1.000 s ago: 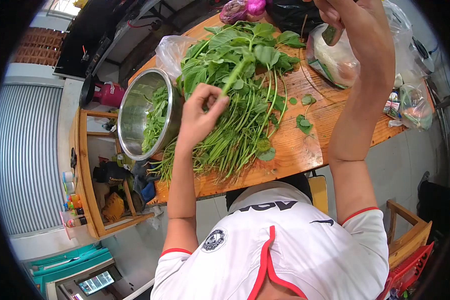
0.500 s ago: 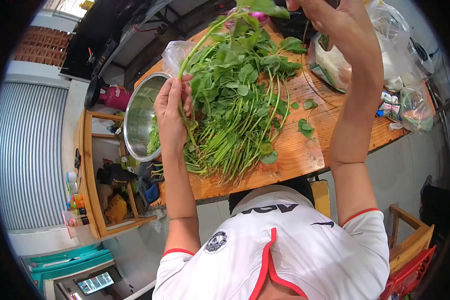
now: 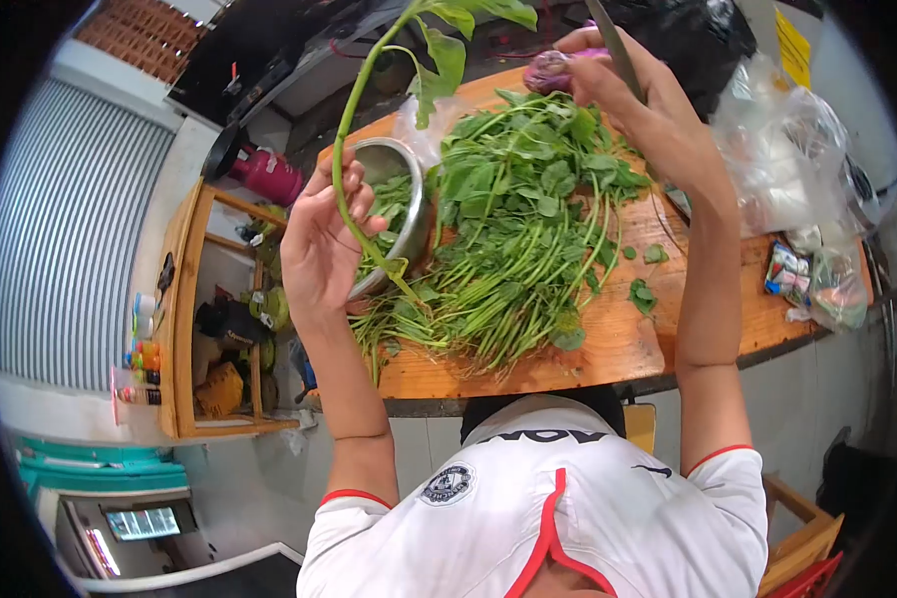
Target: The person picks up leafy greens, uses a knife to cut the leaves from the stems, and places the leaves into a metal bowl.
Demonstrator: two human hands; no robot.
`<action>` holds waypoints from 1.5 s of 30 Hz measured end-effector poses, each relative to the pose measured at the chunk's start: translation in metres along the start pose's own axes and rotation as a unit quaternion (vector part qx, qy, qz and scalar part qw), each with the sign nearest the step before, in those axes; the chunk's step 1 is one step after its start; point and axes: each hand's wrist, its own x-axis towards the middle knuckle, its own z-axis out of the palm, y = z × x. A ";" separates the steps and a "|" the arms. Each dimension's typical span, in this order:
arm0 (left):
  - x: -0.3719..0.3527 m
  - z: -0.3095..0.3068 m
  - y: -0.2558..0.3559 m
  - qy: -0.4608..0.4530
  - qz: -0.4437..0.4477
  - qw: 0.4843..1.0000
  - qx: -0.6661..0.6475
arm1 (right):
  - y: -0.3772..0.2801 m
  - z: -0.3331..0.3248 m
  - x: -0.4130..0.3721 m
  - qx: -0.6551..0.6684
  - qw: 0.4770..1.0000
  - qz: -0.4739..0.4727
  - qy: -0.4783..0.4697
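My left hand (image 3: 321, 239) pinches a long leafy green stem (image 3: 346, 120), which stands up above the bowl with its leaves at the top edge of the view. Raised at the upper right, my right hand (image 3: 663, 125) grips a knife (image 3: 616, 45), blade pointing up; the handle is hidden in the palm. Between and below both hands spreads a big pile of leafy greens (image 3: 528, 219), thin stems towards me. Partly behind my left hand is a metal bowl (image 3: 416, 204) with cut greens inside.
The wooden table (image 3: 613, 349) carries a few loose leaves (image 3: 643, 296) and a purple-pink item (image 3: 551, 73) at its far edge. Plastic bags (image 3: 782, 149) and small packets (image 3: 787, 269) lie at the right. A wooden shelf (image 3: 181, 319) and a pink gas cylinder (image 3: 272, 176) stand left.
My left hand has moved left and slightly down with the stem, now over the bowl. My right hand has come down and left, bringing the knife blade into view. The camera view has shifted.
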 end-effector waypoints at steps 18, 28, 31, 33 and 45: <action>-0.042 -0.055 0.068 -0.133 -0.012 0.958 -0.255 | 0.031 0.028 0.003 0.455 0.859 0.224 -0.064; -0.080 -0.092 0.057 0.008 -0.019 0.973 -0.229 | 0.096 0.022 0.011 0.708 0.667 0.230 -0.023; -0.091 -0.082 0.060 0.033 0.005 0.988 -0.152 | 0.099 0.040 0.005 0.676 0.684 0.274 0.006; -0.099 -0.076 0.061 0.077 0.010 0.995 -0.058 | 0.077 0.054 -0.001 0.616 0.733 0.285 -0.048; -0.119 -0.064 -0.012 0.188 -0.027 0.974 0.124 | -0.034 0.121 -0.037 0.207 0.914 0.149 -0.317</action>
